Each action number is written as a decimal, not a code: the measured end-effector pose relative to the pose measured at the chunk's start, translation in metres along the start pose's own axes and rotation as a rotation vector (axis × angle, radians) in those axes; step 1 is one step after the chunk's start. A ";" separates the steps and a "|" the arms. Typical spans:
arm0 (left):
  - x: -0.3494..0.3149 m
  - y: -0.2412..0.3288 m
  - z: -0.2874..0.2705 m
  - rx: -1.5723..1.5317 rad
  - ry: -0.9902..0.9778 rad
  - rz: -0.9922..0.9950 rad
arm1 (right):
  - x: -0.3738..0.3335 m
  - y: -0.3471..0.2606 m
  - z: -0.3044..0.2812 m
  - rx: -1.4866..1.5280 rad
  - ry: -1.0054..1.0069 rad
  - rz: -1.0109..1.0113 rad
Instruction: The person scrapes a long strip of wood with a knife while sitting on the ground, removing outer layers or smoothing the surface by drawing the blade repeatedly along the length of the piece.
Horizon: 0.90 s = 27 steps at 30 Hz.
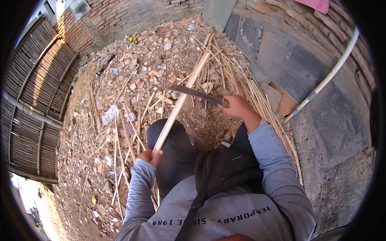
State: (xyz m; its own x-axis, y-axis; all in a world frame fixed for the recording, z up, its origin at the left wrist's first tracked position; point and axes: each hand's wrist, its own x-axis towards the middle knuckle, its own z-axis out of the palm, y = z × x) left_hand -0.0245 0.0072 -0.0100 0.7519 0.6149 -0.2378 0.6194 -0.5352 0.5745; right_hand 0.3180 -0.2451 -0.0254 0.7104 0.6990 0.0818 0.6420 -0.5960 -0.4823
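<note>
Head view: the left hand [151,157] grips the pale strip [175,110] over the left knee [177,137], the right hand [238,107] grips the machete [203,96] beyond that knee, where shallow, even strokes should work best.

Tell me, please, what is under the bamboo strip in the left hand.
Under the bamboo strip, the black-trousered left knee shows along its lower part and rubble-strewn ground farther up. Whatever lies directly beneath is covered, so knee contact is unclear.
</note>
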 end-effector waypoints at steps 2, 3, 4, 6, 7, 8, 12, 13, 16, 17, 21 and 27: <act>0.000 0.001 0.000 -0.037 0.002 0.009 | 0.000 0.003 0.002 0.008 0.039 -0.038; 0.000 0.002 0.000 -0.038 -0.002 0.003 | 0.000 0.004 0.003 0.011 0.058 -0.058; -0.001 0.004 -0.001 -0.038 -0.005 -0.003 | 0.000 0.003 0.002 -0.002 0.056 -0.058; -0.002 0.004 -0.001 -0.047 -0.004 -0.008 | 0.000 0.002 0.000 -0.029 0.053 -0.057; -0.001 0.002 0.000 -0.055 -0.001 -0.005 | 0.000 0.002 0.000 -0.021 0.043 -0.052; -0.001 0.001 0.001 -0.063 0.002 -0.003 | 0.000 0.003 -0.001 -0.014 0.033 -0.046; 0.000 -0.001 0.002 -0.071 0.007 -0.004 | 0.000 0.004 0.001 0.000 0.059 -0.015; 0.000 -0.002 0.003 -0.076 0.012 0.002 | 0.000 0.004 0.001 -0.008 0.078 -0.038; -0.002 0.000 0.002 -0.076 0.023 0.010 | 0.000 0.001 0.001 -0.059 0.085 -0.117; -0.002 0.002 0.002 -0.073 0.026 0.010 | 0.000 -0.001 0.000 -0.094 0.054 -0.150; -0.002 0.003 0.000 -0.005 0.003 -0.028 | -0.001 0.000 0.002 -0.077 0.039 -0.153; 0.001 0.001 0.002 0.025 0.027 0.004 | 0.004 0.014 0.006 -0.027 0.120 -0.026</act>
State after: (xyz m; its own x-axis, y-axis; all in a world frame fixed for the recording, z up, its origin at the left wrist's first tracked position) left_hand -0.0230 0.0058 -0.0112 0.7483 0.6280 -0.2138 0.6219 -0.5520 0.5554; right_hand 0.3283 -0.2484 -0.0373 0.7216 0.6632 0.1988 0.6672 -0.5896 -0.4551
